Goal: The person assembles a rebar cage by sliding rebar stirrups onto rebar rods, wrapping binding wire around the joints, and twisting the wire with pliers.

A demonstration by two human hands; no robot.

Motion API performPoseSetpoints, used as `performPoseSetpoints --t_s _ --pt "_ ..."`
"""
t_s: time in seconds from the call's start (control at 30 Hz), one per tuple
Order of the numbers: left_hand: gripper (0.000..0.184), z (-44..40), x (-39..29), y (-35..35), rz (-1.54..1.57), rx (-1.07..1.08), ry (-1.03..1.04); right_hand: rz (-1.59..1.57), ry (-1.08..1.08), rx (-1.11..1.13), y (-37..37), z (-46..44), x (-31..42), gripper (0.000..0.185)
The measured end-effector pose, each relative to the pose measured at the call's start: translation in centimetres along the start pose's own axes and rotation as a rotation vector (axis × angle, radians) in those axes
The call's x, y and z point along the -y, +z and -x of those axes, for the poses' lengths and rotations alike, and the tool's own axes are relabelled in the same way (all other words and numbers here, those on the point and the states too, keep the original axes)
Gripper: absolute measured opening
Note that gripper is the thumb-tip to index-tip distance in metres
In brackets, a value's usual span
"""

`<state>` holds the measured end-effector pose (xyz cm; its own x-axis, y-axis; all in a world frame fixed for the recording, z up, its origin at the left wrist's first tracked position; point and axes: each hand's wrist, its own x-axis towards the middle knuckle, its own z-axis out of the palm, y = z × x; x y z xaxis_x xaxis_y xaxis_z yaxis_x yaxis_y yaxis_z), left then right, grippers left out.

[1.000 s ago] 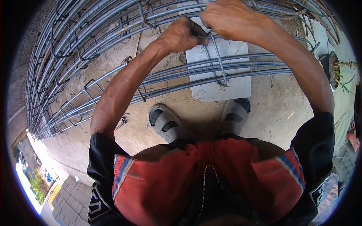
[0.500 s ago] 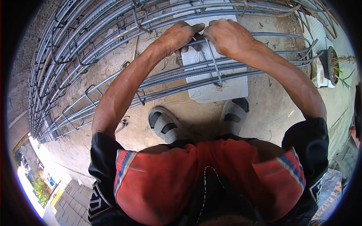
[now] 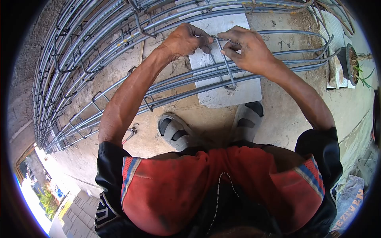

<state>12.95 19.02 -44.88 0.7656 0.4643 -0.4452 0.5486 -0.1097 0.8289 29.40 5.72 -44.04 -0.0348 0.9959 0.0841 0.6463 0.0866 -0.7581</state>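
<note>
Between left hand (image 3: pixel 183 41) and right hand (image 3: pixel 250 49), the stirrup (image 3: pixel 225 59) slants lengthwise toward the body. Left is narrow, right part-open; any hold unclear.

Both arms reach forward, elbows bent out, forearms angled inward. Left hand (image 3: pixel 185 40): knuckles up, fingers curled, tips pointing at the other hand; can't tell if the pinch is closed. Right hand (image 3: pixel 249 48): thumb below, apart from the forefinger, fingers bent inward. Fingertips near each other, wrists well apart.
</note>
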Motion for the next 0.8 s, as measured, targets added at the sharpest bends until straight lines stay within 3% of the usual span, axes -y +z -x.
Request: performPoseSetpoints --t_s 0.03,0.13,0.2,0.27,0.37,0.47,0.57,0.67,0.8 --pt "0.030 -0.1 0.1 0.1 -0.022 -0.014 0.006 0.037 0.020 -0.128 1.0 0.8 -0.3 0.028" --pt "0.030 0.1 -0.1 0.3 -0.065 -0.042 0.017 -0.042 0.271 -0.070 1.8 1.4 1.1 0.023" --pt "0.030 0.3 -0.4 0.4 -0.062 -0.046 0.018 -0.113 0.286 -0.118 2.2 1.4 1.2 0.019" --pt "0.035 0.6 -1.2 0.0 -0.013 -0.009 -0.110 -0.218 0.359 -0.075 2.1 1.2 1.3 0.018" --pt "0.041 0.6 -2.1 0.0 -0.051 0.009 -0.148 -0.153 0.243 -0.108 2.4 0.7 0.6 0.016" --pt "0.044 0.2 -2.0 0.4 -0.088 -0.033 -0.169 -0.239 0.266 -0.132 3.3 0.3 0.1 0.016" --pt "0.046 0.3 -0.9 1.2 -0.055 -0.161 -0.134 -0.541 0.449 -0.162 3.3 0.0 0.4 0.018" --pt "0.046 0.5 -1.0 1.4 -0.009 -0.190 -0.048 -0.600 0.488 -0.219 4.2 0.2 0.1 0.018" --pt "0.041 0.7 -1.5 0.8 -0.094 -0.156 -0.115 -0.484 0.321 -0.196 4.5 0.5 0.3 0.017"
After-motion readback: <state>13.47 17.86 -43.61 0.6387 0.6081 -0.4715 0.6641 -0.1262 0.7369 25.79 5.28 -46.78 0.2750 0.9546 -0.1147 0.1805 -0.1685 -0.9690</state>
